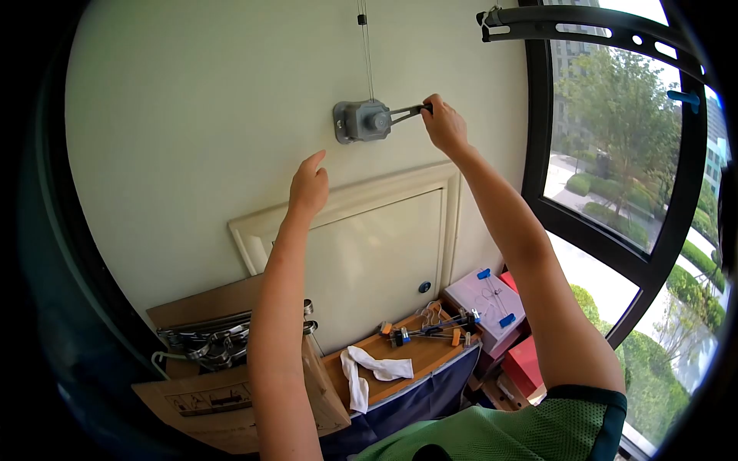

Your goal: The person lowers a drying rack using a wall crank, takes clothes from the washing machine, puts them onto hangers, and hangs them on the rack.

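Note:
A grey hand crank winder (364, 121) is fixed to the wall, with thin cables (367, 61) running up from its top. Its crank arm (407, 114) points to the right, and my right hand (445, 123) is closed around the knob at the end. My left hand (310, 184) hovers below and left of the winder, apart from it. The left index finger is stretched out, the other fingers are partly hidden, and nothing shows in that hand.
Below are a framed wall panel (361, 246), a cardboard box (207, 403) of hangers, and a wooden top (423, 361) with white socks (384, 369) and clip hangers (434, 334). A pink box (480, 296) stands beside it. A dark rack bar (592, 31) hangs before the window (607, 138).

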The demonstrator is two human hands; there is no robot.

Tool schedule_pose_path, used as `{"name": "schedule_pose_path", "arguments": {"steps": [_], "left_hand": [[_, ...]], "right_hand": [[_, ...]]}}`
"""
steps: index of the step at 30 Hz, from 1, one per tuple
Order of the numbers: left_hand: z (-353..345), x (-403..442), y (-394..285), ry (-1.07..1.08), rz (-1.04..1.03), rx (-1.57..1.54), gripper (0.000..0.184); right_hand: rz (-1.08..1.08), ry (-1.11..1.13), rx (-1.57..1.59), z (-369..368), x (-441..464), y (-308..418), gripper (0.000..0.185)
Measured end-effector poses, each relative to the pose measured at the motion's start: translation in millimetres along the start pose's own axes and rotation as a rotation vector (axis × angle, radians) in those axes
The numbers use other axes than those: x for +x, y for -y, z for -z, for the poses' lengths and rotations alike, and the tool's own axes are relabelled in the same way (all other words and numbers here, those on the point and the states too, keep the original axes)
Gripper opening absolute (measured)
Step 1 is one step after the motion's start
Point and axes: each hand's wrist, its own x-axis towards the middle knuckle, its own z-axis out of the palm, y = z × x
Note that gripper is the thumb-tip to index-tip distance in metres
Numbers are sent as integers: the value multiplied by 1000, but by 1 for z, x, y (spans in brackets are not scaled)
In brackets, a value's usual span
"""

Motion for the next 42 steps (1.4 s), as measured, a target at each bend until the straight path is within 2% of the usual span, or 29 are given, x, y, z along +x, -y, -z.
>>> {"name": "schedule_pose_path", "arguments": {"steps": [4, 6, 9, 10, 11, 12, 14, 18, 19, 22, 24, 27, 29, 31, 34, 36, 39, 42], "left_hand": [[3, -2, 0, 4, -23, -53, 41], [7, -3, -2, -2, -24, -45, 42], [8, 0, 6, -37, -9, -81, 43], [7, 0, 8, -35, -9, -83, 43], [6, -1, 11, -62, -29, -78, 43], [6, -3, 12, -87, -48, -72, 44], [8, -6, 6, -74, -23, -75, 44], [11, -10, -5, -25, -19, -91, 43], [10, -9, -6, -25, -20, -92, 43], [6, -6, -9, -29, -70, -129, 43], [4, -6, -15, -29, -52, -144, 43], [-5, -3, -17, -19, -42, -141, 45], [-7, -5, -24, -25, -31, -144, 45], [-8, -9, -31, -32, -16, -147, 46], [-7, -11, -30, -75, 27, -171, 47], [-9, -10, -22, -62, 15, -178, 46], [-13, -6, -9, -56, 75, -214, 47], [-19, -4, 4, -49, 8, -188, 46]], "right_hand": [[59, -53, 68, 8, 53, 64, 20], [154, 17, 83, 11, 54, 102, 20], [355, 11, 114, 5, 25, 139, 16], [497, 16, 81, 1, 9, 144, 17], [569, 98, 47, -2, -11, 148, 16], [635, 89, 101, -15, -33, 142, 18], [508, 247, 72, -19, -78, 125, 20], [175, 291, 51, -17, -107, 37, 20], [52, 266, 68, -7, -96, 22, 19], [-11, 103, 25, 6, -33, -3, 19], [-59, 50, 25, 12, 13, 12, 22], [-25, -33, 72, 11, 55, 62, 22], [108, -30, 131, 10, 57, 98, 21], [173, -21, 163, 10, 41, 127, 17], [405, 105, 116, 10, -1, 152, 17], [557, 97, 122, -10, -33, 146, 16], [504, 170, 147, -23, -83, 119, 16], [264, 310, 88, -19, -113, 70, 19]]}}
